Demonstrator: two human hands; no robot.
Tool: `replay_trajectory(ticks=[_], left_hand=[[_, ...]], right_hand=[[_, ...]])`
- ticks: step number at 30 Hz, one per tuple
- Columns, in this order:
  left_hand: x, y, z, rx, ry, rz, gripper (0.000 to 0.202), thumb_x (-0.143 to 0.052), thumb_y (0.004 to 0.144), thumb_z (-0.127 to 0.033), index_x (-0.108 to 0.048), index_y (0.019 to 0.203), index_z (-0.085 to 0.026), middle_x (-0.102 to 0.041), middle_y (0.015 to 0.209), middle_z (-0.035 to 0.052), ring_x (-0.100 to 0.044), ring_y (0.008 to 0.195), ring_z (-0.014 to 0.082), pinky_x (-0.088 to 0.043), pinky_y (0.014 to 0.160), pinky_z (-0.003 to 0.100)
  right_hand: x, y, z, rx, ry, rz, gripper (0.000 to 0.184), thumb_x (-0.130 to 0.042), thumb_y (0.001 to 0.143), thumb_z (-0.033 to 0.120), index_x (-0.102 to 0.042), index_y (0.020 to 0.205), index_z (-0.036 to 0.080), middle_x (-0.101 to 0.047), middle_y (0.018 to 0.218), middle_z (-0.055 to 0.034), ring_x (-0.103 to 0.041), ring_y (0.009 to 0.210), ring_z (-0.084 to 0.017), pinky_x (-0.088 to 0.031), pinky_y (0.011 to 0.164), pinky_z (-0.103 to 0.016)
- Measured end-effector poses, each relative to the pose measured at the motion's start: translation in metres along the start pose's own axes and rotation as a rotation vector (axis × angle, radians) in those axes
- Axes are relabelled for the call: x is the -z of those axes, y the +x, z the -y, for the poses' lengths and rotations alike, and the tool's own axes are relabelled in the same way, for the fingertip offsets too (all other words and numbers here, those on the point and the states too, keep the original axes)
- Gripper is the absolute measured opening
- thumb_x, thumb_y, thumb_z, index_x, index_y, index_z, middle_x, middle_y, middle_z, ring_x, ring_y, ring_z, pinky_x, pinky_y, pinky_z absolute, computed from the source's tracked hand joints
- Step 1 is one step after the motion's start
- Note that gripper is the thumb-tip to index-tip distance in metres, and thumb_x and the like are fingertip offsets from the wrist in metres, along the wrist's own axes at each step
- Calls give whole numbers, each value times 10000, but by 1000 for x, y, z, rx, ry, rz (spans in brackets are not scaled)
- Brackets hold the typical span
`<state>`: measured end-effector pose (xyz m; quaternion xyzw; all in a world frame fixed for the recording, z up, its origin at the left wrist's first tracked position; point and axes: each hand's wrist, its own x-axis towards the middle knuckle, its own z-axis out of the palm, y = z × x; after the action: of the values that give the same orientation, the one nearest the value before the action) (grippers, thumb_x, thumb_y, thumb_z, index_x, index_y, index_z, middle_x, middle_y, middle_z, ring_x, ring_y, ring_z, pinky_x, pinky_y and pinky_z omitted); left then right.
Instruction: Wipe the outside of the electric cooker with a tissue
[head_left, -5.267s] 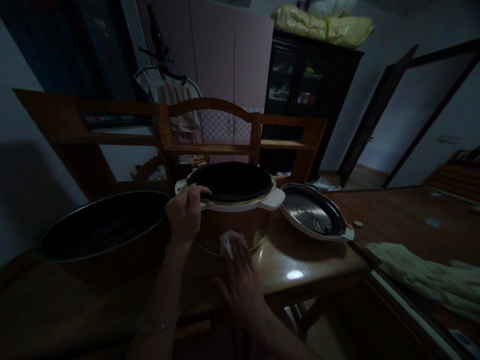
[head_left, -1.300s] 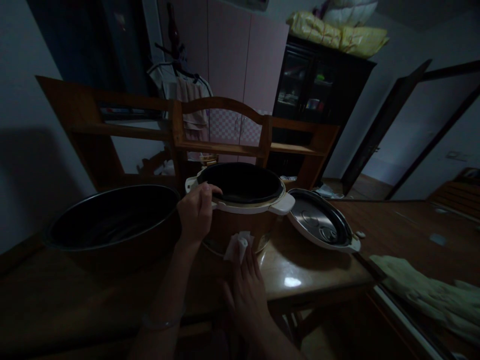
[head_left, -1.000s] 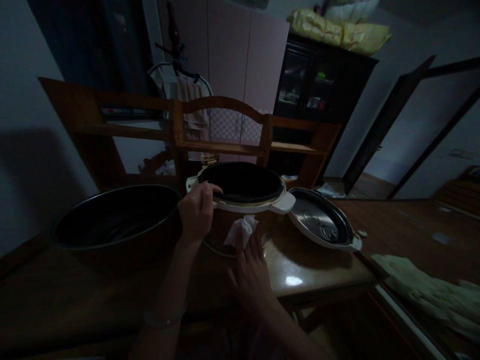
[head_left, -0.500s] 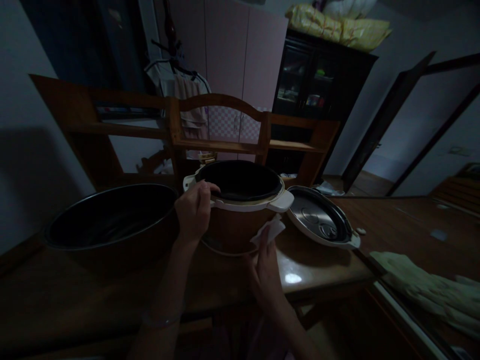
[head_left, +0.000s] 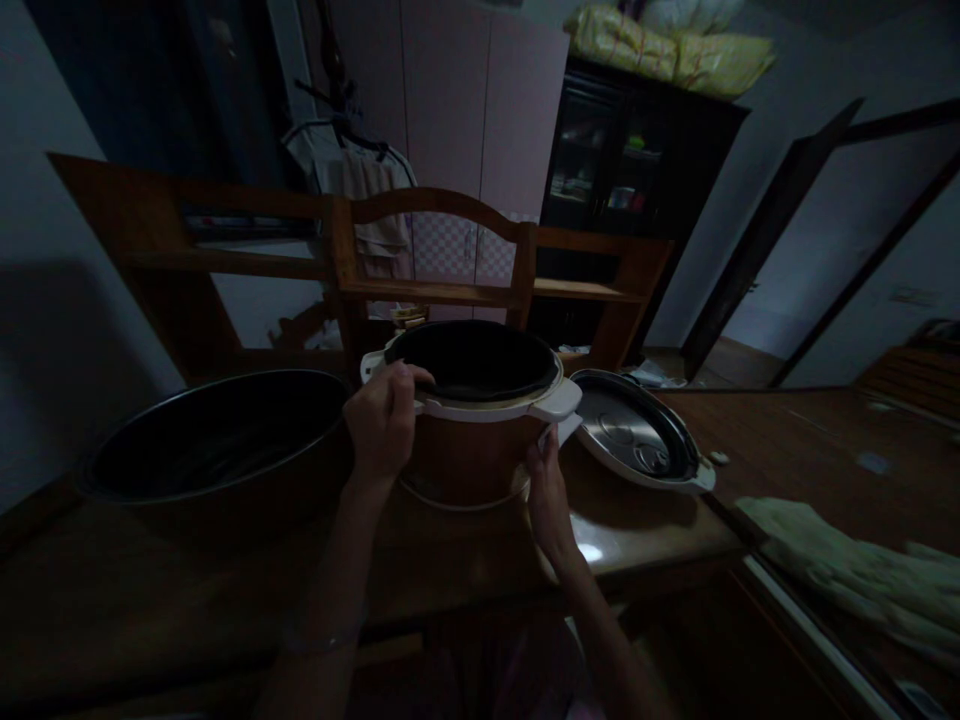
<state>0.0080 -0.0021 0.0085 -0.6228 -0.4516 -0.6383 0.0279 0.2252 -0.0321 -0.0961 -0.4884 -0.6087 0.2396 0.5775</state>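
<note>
An electric cooker body (head_left: pixel 465 455) with brown sides, a white rim and a dark inside stands in the middle of the wooden table. My left hand (head_left: pixel 381 415) is closed on its rim at the left front, thumb over the edge. At the right side of the body, just under the white side handle, my right hand (head_left: pixel 549 495) presses a white tissue (head_left: pixel 568 428) to the wall. Part of the tissue is hidden behind the fingers. To the right lies the cooker's lid (head_left: pixel 634 425), its shiny metal underside facing up. A large dark pot (head_left: pixel 217 430) sits open at the left.
The wooden table (head_left: pixel 450 560) carries a low wooden shelf back (head_left: pixel 435 290) behind the cooker. Its right edge runs just past the lid. Pale green cloth (head_left: pixel 847 560) lies beyond that edge. Clothes (head_left: pixel 367 200) hang farther back.
My right hand has moved up and right along the cooker's side with the tissue, toward the right handle. My left hand keeps its hold on the rim. The view has shifted slightly.
</note>
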Motion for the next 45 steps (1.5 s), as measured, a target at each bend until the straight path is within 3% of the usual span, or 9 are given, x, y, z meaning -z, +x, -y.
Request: replay_trajectory(ticks=[5, 11, 15, 18, 23, 30, 36, 41, 45], left_hand=[[-1, 0, 0, -5, 11, -32, 503, -304, 1040, -399, -727, 826, -232, -758, 926, 12, -696, 945, 180, -483, 961, 305], [-3, 0, 3, 5, -5, -35, 510, -306, 1035, -404, -728, 803, -237, -761, 908, 10, -702, 947, 182, -479, 1007, 315], [1, 3, 1, 29, -35, -19, 510, -318, 1031, -397, -744, 803, -233, -769, 913, 8, -710, 971, 180, -473, 1036, 314], [11, 7, -3, 76, -77, 84, 517, -316, 1030, -377, -772, 833, -235, -778, 982, -3, -695, 1071, 185, -452, 1072, 316], [24, 13, -10, 135, -122, 204, 533, -298, 1034, -375, -790, 884, -235, -774, 1058, -12, -677, 1128, 187, -418, 1113, 317], [26, 13, -14, 165, -92, 229, 560, -282, 1053, -434, -785, 893, -244, -769, 1073, -10, -675, 1127, 194, -414, 1092, 338], [26, 13, -14, 150, -103, 229, 559, -290, 1053, -451, -783, 884, -251, -767, 1083, -9, -673, 1134, 190, -424, 1076, 324], [25, 14, -15, 150, -93, 224, 543, -305, 1049, -449, -780, 881, -248, -768, 1080, -7, -679, 1120, 187, -438, 1059, 318], [24, 13, -15, 129, -70, 215, 537, -301, 1047, -427, -776, 876, -245, -768, 1083, -5, -681, 1112, 187, -448, 1060, 326]], right_hand=[[-11, -26, 18, 73, -113, 18, 777, -383, 1047, 525, 53, 1626, 247, -47, 1708, -68, -93, 1573, -264, -206, 1246, -553], [-38, -69, 10, 284, -501, 140, 848, -476, 1023, 428, 64, 1626, 178, 23, 1704, -107, 20, 1566, -356, -243, 1211, -653], [-45, -60, 21, 475, -654, 170, 877, -559, 991, 360, 6, 1632, 164, -22, 1704, -106, 12, 1568, -348, -247, 1233, -620], [-45, -40, 44, 555, -704, 168, 843, -562, 994, 358, -52, 1633, 153, -79, 1701, -94, -22, 1572, -323, -245, 1251, -580], [-55, -27, 69, 675, -706, 251, 606, -541, 1007, 357, -368, 1551, 152, -189, 1686, -44, -110, 1572, -257, -240, 1277, -486], [-64, -40, 45, 825, -704, 374, 368, -563, 968, 203, -630, 1299, 55, -340, 1625, -147, -257, 1538, -245, -309, 1263, -409], [-50, -31, 21, 979, -737, 540, 359, -564, 980, 193, -641, 1306, 63, -462, 1549, -164, -429, 1455, -251, -433, 1189, -373], [-30, -11, -4, 1238, -705, 707, 339, -554, 989, 164, -653, 1294, 54, -628, 1379, -183, -595, 1316, -244, -517, 1103, -364], [-12, -2, -13, 1253, -650, 719, 334, -557, 970, 165, -676, 1272, 85, -658, 1345, -158, -629, 1276, -213, -541, 1071, -327]])
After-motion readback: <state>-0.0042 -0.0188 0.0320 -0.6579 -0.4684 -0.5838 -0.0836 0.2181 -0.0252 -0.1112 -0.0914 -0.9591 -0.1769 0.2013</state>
